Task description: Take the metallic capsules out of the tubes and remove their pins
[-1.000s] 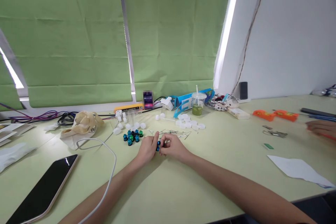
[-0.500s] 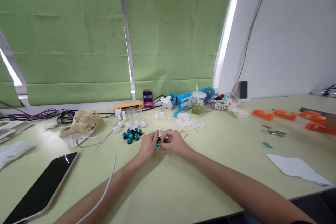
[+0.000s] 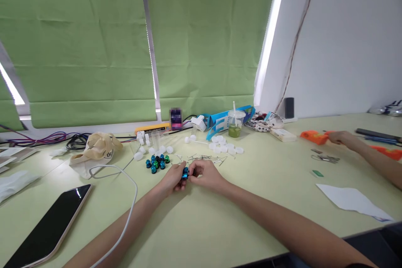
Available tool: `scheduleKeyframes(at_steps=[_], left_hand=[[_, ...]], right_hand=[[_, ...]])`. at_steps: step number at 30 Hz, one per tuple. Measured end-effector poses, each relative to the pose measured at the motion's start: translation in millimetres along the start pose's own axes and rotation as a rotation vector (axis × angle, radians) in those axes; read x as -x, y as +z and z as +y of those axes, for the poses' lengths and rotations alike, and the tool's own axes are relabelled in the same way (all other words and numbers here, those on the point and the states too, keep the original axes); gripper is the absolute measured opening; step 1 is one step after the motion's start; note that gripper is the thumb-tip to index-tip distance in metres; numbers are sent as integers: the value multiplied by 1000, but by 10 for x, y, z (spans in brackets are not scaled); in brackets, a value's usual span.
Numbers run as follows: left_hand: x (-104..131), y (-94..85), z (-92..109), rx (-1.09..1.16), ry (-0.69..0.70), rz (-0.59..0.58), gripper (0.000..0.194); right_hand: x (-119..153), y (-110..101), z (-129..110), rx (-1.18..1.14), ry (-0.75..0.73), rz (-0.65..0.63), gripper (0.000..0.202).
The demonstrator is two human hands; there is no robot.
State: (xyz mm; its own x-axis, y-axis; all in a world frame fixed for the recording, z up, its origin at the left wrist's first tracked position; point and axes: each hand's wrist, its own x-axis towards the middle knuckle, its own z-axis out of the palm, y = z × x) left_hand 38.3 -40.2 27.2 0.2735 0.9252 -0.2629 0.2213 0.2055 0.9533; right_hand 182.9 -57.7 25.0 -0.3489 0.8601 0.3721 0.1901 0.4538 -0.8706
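Between the thumb and fingers of my left hand (image 3: 174,178) is a small shiny blue metallic piece (image 3: 185,174). My right hand (image 3: 205,174) pinches at the right side of this piece, where a dark part shows; its fingertips are partly hidden. Just left of my hands stands a cluster of small blue and green knobs with black bases (image 3: 156,163). Thin metal rods (image 3: 209,158) lie scattered behind my fingers. White round caps (image 3: 222,147) are spread out farther back.
A tablet (image 3: 50,226), a cable (image 3: 134,201) over my left forearm and a cloth bag (image 3: 97,150) are on the left. Rightward are a drink cup (image 3: 235,127), scissors (image 3: 326,158), white paper (image 3: 351,201), and another person's hand (image 3: 339,137) at orange pieces (image 3: 314,137).
My hands have shifted slightly left and down, and more of the blue piece shows. At right, the other person's arm has reached in and fewer orange pieces are visible.
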Motion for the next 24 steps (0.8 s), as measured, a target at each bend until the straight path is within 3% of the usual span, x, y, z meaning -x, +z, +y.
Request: scheduleKeyframes(at_steps=[9, 14, 20, 24], left_hand=[[45, -24, 18, 148, 174, -116, 12], [59, -43, 14, 166, 247, -172, 24], [115, -96, 33, -46, 376, -221, 37], [102, -112, 27, -98, 328, -210, 35]], right_hand=[[-59, -60, 111, -291, 248, 47, 14], [-85, -77, 146, -432, 381, 105, 14], [-107, -126, 133, -592, 504, 114, 15], [-112, -146, 135, -600, 507, 106, 16]])
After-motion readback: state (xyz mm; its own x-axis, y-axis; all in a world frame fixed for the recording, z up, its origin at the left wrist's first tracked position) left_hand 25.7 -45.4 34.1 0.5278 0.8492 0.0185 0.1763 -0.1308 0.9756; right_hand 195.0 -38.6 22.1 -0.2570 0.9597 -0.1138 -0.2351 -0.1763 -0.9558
